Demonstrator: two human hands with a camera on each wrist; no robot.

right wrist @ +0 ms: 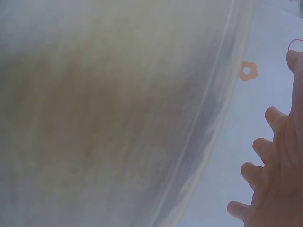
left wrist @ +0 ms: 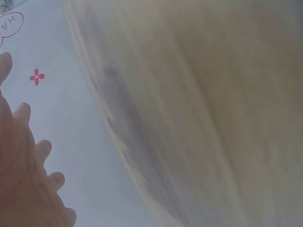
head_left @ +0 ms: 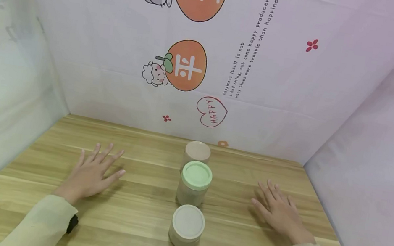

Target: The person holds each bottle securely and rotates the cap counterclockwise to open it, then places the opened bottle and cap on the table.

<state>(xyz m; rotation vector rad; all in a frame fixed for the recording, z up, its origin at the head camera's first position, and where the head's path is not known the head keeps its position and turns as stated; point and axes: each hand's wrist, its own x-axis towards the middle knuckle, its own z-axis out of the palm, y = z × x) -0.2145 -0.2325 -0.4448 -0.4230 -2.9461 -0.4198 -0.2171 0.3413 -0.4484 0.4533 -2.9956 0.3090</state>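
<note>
Well to the left of the green-lidded jar (head_left: 194, 186), your left hand (head_left: 90, 177) lies palm down, fingers spread wide, holding nothing; whether it touches the table (head_left: 128, 227) or hovers just over it, I can't tell. From there, you'd probably do best to approach low and from the side, meeting a jar's body rather than its lid, which might be loose.

The green-lidded jar stands upright, the middle one of a row. The beige-lidded jar (head_left: 197, 152) is just behind it and partly hidden by it; the pale-lidded jar (head_left: 187, 227) is just in front. Work slowly here: they sit close enough that a careless knuckle could tip a neighbour.

Well to the right of the green-lidded jar, your right hand (head_left: 280, 212) mirrors the left, wide and unladen. Keep that wrist relaxed, so both sides can move evenly.

As for the room, a pale cloth (head_left: 10, 69) hangs left of the green-lidded jar, a printed backdrop (head_left: 111, 84) rises behind it, and another pale cloth (head_left: 375, 158) hangs to its right. The table beneath has streaky wood grain.
</note>
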